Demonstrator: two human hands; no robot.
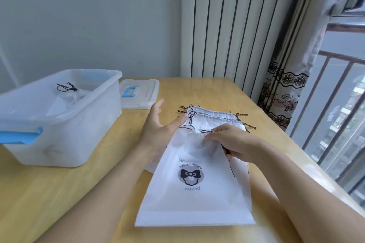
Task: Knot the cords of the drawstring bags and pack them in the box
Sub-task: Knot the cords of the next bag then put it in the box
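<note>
1. Seen from a head-worn camera looking down at a pale wooden bench (pixel 59 193), with two bare forearms reaching in from the bottom edge.
2. At centre, lying flat on the bench: a white drawstring bag (pixel 195 193), printed with a dark bow emblem and small lettering, its gathered neck pointing away from the viewer.
3. Right hand (pixel 235 142) resting on the bag's upper part, fingers curled, fingertips pinching the dark cord (pixel 205 130) right at the bunched neck.
4. Left hand (pixel 158 122) open, fingers straight and spread, held just left of the bag's neck; thumb touching the edge of the stack behind; nothing gripped.
5. Just beyond the hands: a stack of more white bags (pixel 213 117), laid flat and overlapping, dark cord ends sticking out on both sides.
6. To the left on the bench: a translucent plastic box (pixel 83 124) with a blue latch, uncovered, holding one bag (pixel 69 98) with its black cord tied at the neck.
7. Behind the box, flat on the bench: its lid (pixel 142 94) with a blue handle.
8. In the background: a striped curtain (pixel 237 25) and, at far right, a window with railings (pixel 335 104).
</note>
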